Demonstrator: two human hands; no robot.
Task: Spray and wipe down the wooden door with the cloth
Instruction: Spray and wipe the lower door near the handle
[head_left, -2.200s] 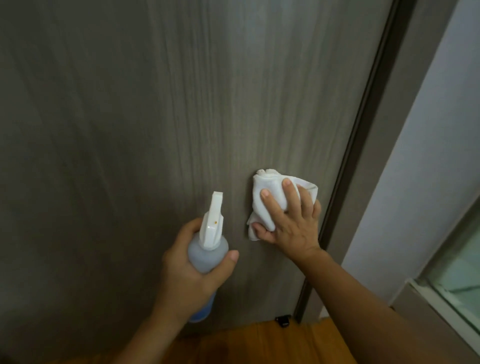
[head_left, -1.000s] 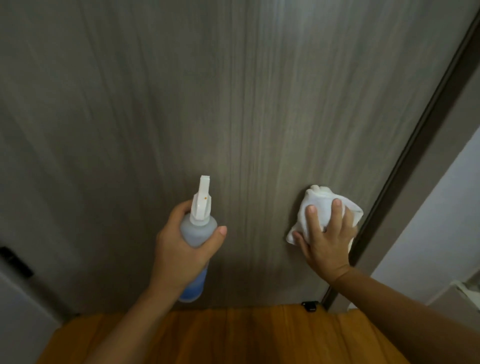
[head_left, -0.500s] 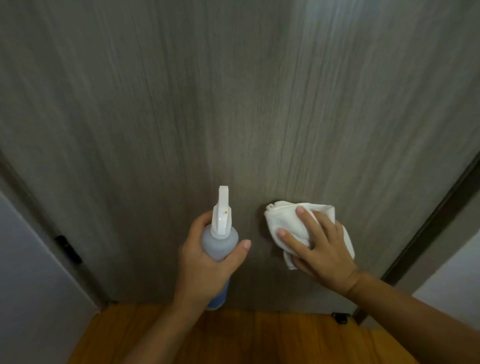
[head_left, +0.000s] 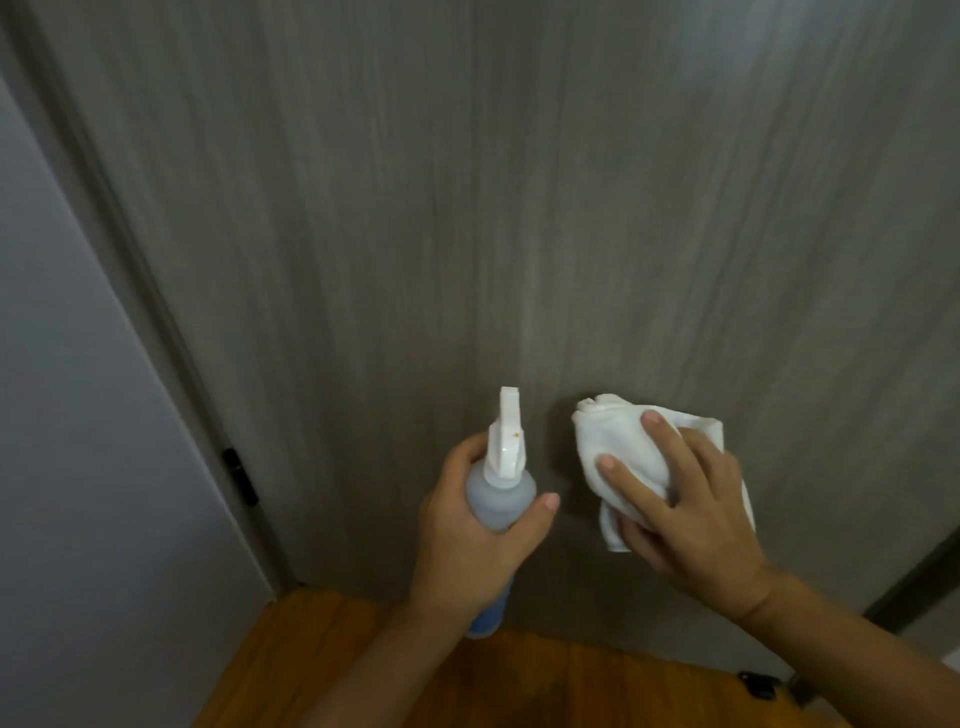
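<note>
Head view, looking down at the lower part of the wooden door (head_left: 519, 208), grey-brown with vertical grain. The right hand (head_left: 691, 509) presses a bunched white cloth (head_left: 623, 457) flat against the door face, low down and right of centre; the fingers lie spread over the cloth with the thumb tucked under its lower edge, so the hand appears to pinch it as well as press (the thumb tip is partly hidden by fabric). The left hand (head_left: 472, 530) is wrapped around a spray bottle (head_left: 501, 493), thumb curled across the front of its translucent body, white nozzle pointing up and at the door, just left of the cloth. The bottle and cloth are near each other but not touching.

Surroundings: door frame (head_left: 156, 322) at left with a small black fitting (head_left: 240, 477) on it, pale wall (head_left: 67, 415) beyond, orange-brown wooden floor (head_left: 597, 691) below, a black doorstop-like piece (head_left: 756, 683) at the bottom right.
</note>
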